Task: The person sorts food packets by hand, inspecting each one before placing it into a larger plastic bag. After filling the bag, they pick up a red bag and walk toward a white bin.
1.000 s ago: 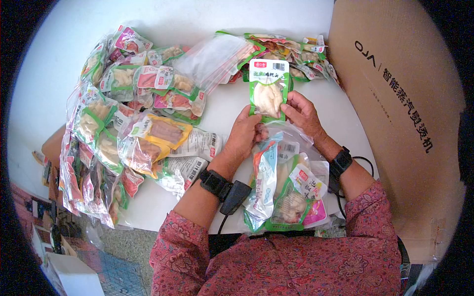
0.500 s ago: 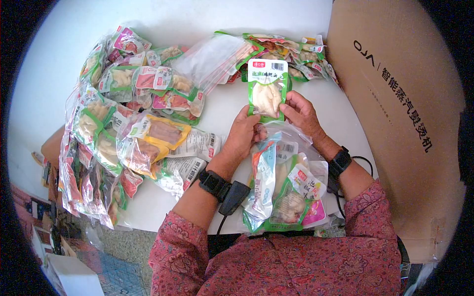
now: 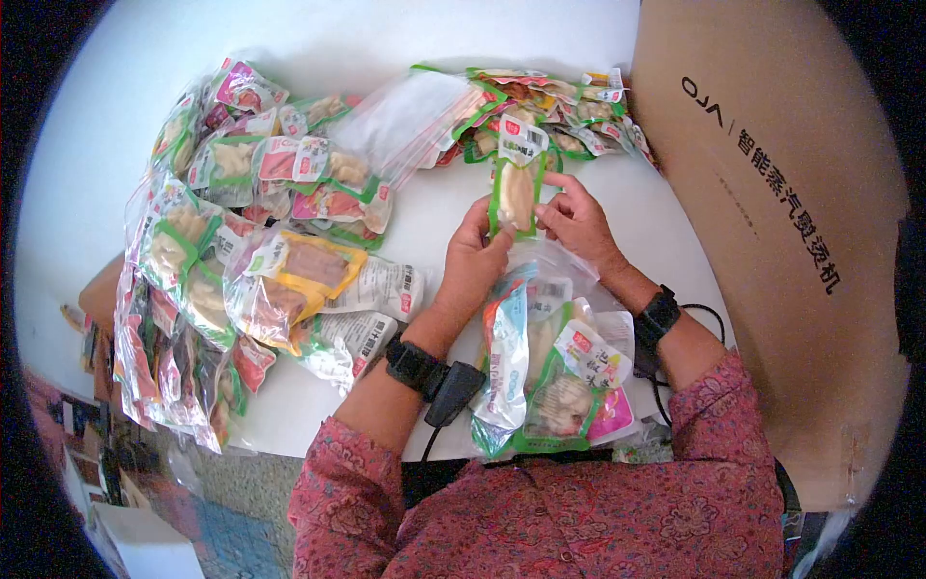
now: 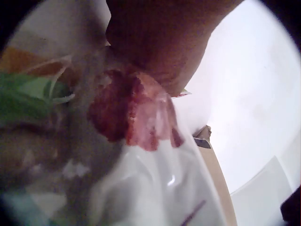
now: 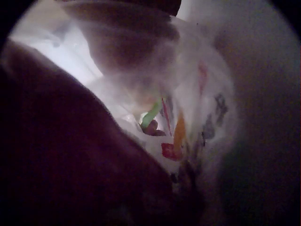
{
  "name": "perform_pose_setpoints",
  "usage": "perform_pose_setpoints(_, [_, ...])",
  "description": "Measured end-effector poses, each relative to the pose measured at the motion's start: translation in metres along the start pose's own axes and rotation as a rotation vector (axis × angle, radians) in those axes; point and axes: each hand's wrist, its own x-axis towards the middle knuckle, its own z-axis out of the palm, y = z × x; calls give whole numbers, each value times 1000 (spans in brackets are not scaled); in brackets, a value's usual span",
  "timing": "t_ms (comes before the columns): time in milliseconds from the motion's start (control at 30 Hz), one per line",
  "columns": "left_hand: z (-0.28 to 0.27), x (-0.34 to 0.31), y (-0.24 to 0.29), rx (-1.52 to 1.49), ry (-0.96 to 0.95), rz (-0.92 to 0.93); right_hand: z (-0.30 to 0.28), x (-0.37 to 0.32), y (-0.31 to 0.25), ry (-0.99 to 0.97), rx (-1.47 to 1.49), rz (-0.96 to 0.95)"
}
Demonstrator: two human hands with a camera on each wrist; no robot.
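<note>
In the head view a green-edged food packet [image 3: 517, 188] with pale contents is held up, its face turned partly sideways. The left hand [image 3: 476, 259] pinches its lower left edge, and the right hand [image 3: 582, 224] grips its right side near the bottom. Just below the hands lies a clear bag [image 3: 569, 265] holding several packets, among them a blue-white one [image 3: 506, 357] and a green-edged one [image 3: 562, 400]. Clear plastic covers much of both wrist views; the left hand [image 4: 164, 40] and right hand [image 5: 70, 136] show there dark and blurred.
A large heap of bagged packets [image 3: 289, 280] covers the left of the white table [image 3: 424, 207]. More packets [image 3: 579, 106] and flat clear bags [image 3: 400, 121] lie at the back. A cardboard box [image 3: 772, 318] stands along the right, with a black cable [image 3: 709, 314] beside it.
The packet in the hands has turned from facing the head camera to an angled, narrower view. Both hands still hold it, and the whole head view has shifted slightly.
</note>
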Motion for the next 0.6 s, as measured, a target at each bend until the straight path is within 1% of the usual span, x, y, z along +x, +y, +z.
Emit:
perform_pose_setpoints(67, [-3, 5, -18, 241, -23, 275, 1, -4, -11, -99, 98, 28])
perform_pose_setpoints(100, [-2, 2, -11, 241, -24, 275, 2, -5, -13, -98, 98, 29])
perform_pose_setpoints(167, [-2, -4, 2, 393, -85, 106, 2, -7, -16, -171, 311, 66])
perform_pose_setpoints(200, [-3, -4, 1, 393, -85, 105, 2, -8, -16, -171, 311, 66])
perform_pose_setpoints(267, [-4, -3, -1, 550, -89, 294, 2, -9, -17, -166, 336, 66])
perform_pose_setpoints(300, [-4, -2, 0, 550, -90, 295, 2, -8, -16, -165, 335, 66])
perform_pose_setpoints(367, [-4, -2, 1, 675, -109, 377, 1, -6, -14, -165, 432, 64])
perform_pose_setpoints(400, [-4, -3, 2, 675, -111, 377, 0, -6, -17, -164, 431, 63])
perform_pose_setpoints(467, [-3, -5, 3, 672, -120, 376, -3, -6, -25, -170, 486, 187])
perform_pose_setpoints(500, [-3, -6, 4, 671, -121, 376, -5, -4, -22, -169, 486, 187])
perform_pose_setpoints(567, [-2, -6, 5, 591, -149, 285, -11, 1, -12, 0, 362, 169])
perform_pose_setpoints(600, [-4, -4, 1, 591, -154, 284, -13, 3, -10, 4, 362, 169])
